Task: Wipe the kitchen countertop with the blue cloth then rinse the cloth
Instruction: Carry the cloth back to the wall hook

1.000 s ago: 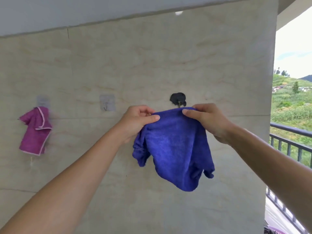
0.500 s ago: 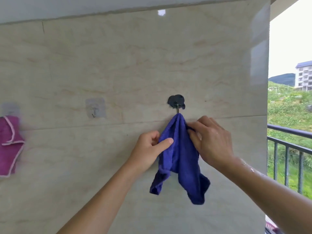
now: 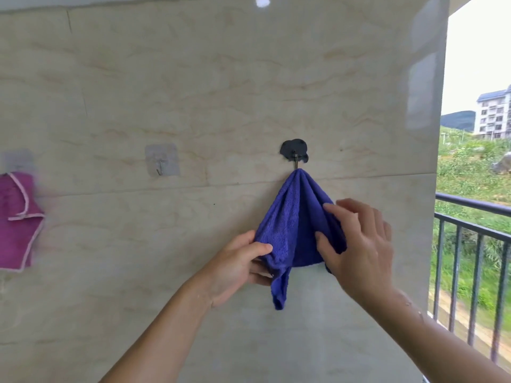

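Note:
The blue cloth (image 3: 290, 222) hangs from a black wall hook (image 3: 294, 150) on the beige marbled wall, fanned out into a triangle with one tail dangling below. My left hand (image 3: 237, 266) pinches the cloth's lower left edge between thumb and fingers. My right hand (image 3: 356, 244) grips the lower right edge with thumb and fingertips and covers that corner. Both forearms reach up from the bottom of the view.
A clear adhesive hook (image 3: 162, 164) sits bare on the wall to the left. A magenta cloth (image 3: 16, 219) with pink trim hangs at the far left edge. A dark balcony railing (image 3: 470, 239) runs along the right, with greenery and a building beyond.
The cloth went from held spread below the hook to hanging on it. Both hands slid down to its lower edges and pulled them apart. The view shifted right.

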